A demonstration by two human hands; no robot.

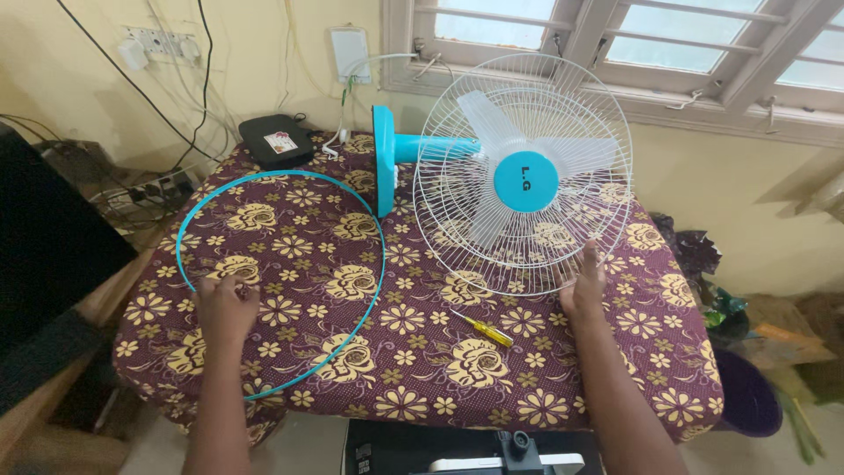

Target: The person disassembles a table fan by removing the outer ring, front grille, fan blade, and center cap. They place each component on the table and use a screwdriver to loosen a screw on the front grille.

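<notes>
Fan stripping, guard stage. I am pinching the thin turquoise plastic rim ring (280,283) in my left hand (224,306) on the bench (422,369); right hand (583,286), released, is steadying the white wire guard (525,176). Next probably needs the yellow-handled screwdriver (482,328).

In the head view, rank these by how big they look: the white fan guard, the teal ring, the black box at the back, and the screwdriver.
1. White fan guard and teal ring: alike in span; too close to rank.
2. Black box, though it lies farther back, so it may look smaller than it is.
3. Screwdriver, the smallest.
</notes>
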